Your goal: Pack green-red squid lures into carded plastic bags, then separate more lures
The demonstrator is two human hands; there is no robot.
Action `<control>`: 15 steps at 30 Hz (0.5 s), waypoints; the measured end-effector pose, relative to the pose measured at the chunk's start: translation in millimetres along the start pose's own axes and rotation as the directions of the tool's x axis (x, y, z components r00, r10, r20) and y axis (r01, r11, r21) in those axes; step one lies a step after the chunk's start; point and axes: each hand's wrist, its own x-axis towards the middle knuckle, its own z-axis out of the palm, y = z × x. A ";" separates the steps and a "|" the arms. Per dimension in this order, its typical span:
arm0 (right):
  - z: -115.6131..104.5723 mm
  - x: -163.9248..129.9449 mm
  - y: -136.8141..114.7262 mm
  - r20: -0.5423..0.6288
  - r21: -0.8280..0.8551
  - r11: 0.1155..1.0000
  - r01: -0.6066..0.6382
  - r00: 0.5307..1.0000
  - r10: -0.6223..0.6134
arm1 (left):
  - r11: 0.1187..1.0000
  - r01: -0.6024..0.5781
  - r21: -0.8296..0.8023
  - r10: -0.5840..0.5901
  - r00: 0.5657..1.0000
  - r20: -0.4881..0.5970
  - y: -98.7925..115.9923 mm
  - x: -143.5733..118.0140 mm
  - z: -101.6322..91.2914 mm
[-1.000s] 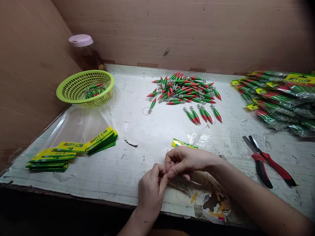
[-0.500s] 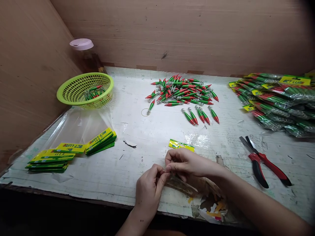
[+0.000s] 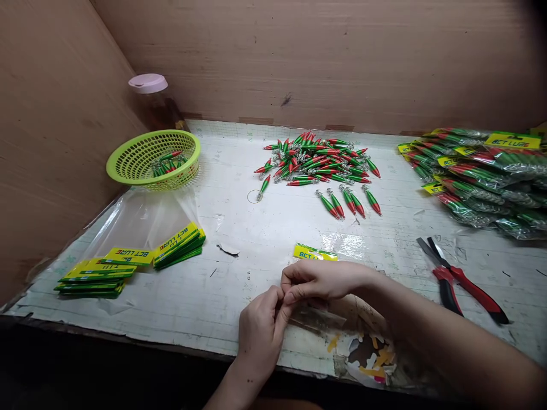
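My left hand (image 3: 261, 326) and my right hand (image 3: 318, 283) meet low in the middle, over the table's near edge. Thumbs and fingertips of both are pinched together at one spot; what they hold is hidden or too small to make out. Just beyond my right hand lies a yellow header card (image 3: 315, 251) with a shiny clear bag (image 3: 344, 244) behind it. Farther back, several green-and-red squid lures (image 3: 348, 202) lie in a loose row. A heap of the same lures (image 3: 318, 159) is behind them, and one single lure (image 3: 264, 187) lies to its left.
Left are a green basket (image 3: 154, 185) with some lures, a pink-lidded jar (image 3: 148, 83) and stacked yellow-green header cards (image 3: 96, 276) on clear bags. Packed lures (image 3: 491, 176) pile up on the right, with red-and-black pliers (image 3: 459, 279) nearer. Torn table covering (image 3: 371, 356) shows below my right forearm.
My right hand has shifted slightly left and turned over the pinched spot, fingertips still against my left hand's. The view has moved a little; things on the table lie as before.
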 end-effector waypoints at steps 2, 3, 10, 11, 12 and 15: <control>5.2 -4.1 1.6 -0.067 0.014 0.999 0.050 0.997 -0.049 | 1.000 0.004 -0.017 -0.004 1.000 0.002 0.5 0.2 -1.0; 7.5 -6.1 2.8 -0.107 0.036 0.998 0.061 0.993 -0.056 | 0.999 0.010 -0.035 -0.010 1.000 0.010 0.8 0.5 -1.3; 3.9 -7.0 11.0 -0.067 0.224 0.974 -0.017 0.997 0.033 | 0.975 0.036 -0.219 -0.036 0.999 0.003 -0.7 1.9 0.9; 1.7 -5.6 11.8 -0.040 0.229 0.973 -0.033 0.998 0.043 | 0.975 0.044 -0.218 -0.044 0.999 0.002 -1.3 1.5 1.6; -0.3 -4.2 12.2 -0.014 0.232 0.972 -0.044 0.999 0.048 | 0.977 0.046 -0.207 -0.046 0.999 0.005 -1.8 1.1 2.0; -4.0 -1.2 11.0 0.040 0.218 0.974 -0.066 0.997 0.059 | 0.990 0.037 -0.139 -0.036 0.999 0.010 -3.1 0.3 2.4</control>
